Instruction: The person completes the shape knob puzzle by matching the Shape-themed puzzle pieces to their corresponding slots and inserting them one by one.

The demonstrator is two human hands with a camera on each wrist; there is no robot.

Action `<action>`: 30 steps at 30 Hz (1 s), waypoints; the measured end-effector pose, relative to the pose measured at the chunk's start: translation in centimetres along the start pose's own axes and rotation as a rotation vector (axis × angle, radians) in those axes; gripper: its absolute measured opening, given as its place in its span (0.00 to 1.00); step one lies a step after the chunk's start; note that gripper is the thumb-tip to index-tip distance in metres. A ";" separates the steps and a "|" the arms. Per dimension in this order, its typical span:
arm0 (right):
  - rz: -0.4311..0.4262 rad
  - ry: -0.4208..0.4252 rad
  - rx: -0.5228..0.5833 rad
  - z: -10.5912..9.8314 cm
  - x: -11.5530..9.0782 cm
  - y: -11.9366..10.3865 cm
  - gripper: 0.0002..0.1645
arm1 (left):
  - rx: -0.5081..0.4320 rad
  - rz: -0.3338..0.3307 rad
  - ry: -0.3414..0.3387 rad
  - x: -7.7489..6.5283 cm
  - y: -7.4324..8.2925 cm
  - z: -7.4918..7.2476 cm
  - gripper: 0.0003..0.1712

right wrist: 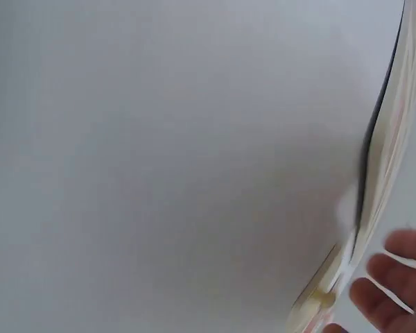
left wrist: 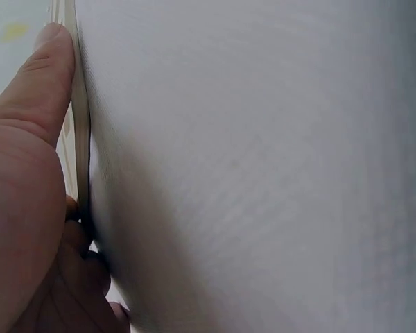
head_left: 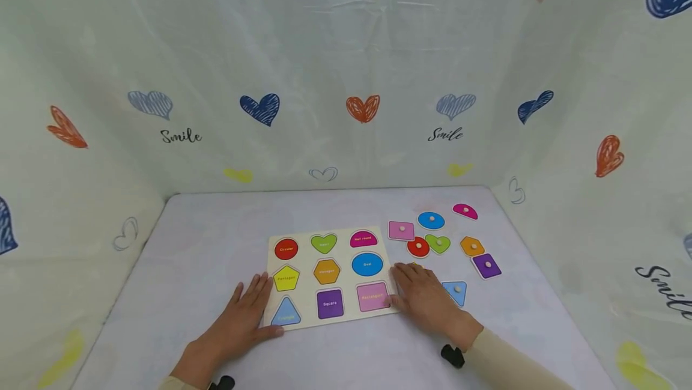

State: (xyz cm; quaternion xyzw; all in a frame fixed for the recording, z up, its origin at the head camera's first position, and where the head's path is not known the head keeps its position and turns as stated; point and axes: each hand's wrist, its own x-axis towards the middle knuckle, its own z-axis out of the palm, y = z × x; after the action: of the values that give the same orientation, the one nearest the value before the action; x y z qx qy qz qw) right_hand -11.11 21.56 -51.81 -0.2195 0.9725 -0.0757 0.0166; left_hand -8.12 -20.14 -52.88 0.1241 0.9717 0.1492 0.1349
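Observation:
A cream shape puzzle board (head_left: 306, 262) lies flat on the table, its printed coloured shapes with names facing up. My left hand (head_left: 233, 321) rests at the board's left edge, fingers stretched along it and the thumb (left wrist: 45, 90) at the near corner. At the right edge lies my right hand (head_left: 432, 300), its thumb beside the printed pink rectangle (head_left: 373, 297). Right-hand fingers (right wrist: 395, 277) are spread and relaxed in the right wrist view. Just beyond that hand are a blue triangle piece (head_left: 458, 291) and a mostly hidden yellow piece (head_left: 415, 264).
Right of the board lie loose knobbed pieces: pink rectangle (head_left: 397, 232), blue oval (head_left: 431, 220), magenta half round (head_left: 466, 212), red circle (head_left: 417, 249), green heart (head_left: 440, 246), orange hexagon (head_left: 468, 246) and purple square (head_left: 489, 268). A heart-printed curtain (head_left: 324, 47) surrounds the white table (head_left: 205, 246).

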 end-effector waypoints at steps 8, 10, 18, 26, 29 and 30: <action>0.147 0.251 -0.090 -0.4 3.4 6.3 0.30 | -0.013 -0.019 -0.005 -0.1 0.0 0.1 0.68; 0.169 0.251 -0.112 -0.4 4.0 7.5 0.28 | -0.012 -0.026 -0.009 -0.2 0.1 0.0 0.68; 0.180 0.211 -0.108 -0.2 5.1 8.6 0.24 | -0.011 -0.032 -0.013 -0.2 0.3 -0.1 0.68; 0.185 0.173 -0.119 -0.2 5.6 8.3 0.21 | -0.006 -0.037 -0.014 -0.1 0.5 0.0 0.67; 0.174 0.159 -0.113 -0.2 5.9 8.3 0.20 | -0.010 -0.044 -0.013 -0.3 0.5 -0.2 0.68; 0.171 0.154 -0.112 -0.1 5.9 8.3 0.20 | -0.010 -0.044 -0.011 -0.3 0.5 -0.2 0.68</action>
State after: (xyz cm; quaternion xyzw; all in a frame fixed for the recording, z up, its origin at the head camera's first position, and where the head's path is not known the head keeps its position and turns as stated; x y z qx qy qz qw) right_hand -20.00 26.47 -52.97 -0.1297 0.9888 -0.0365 -0.0641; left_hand -7.80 -19.79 -52.45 0.1030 0.9726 0.1506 0.1438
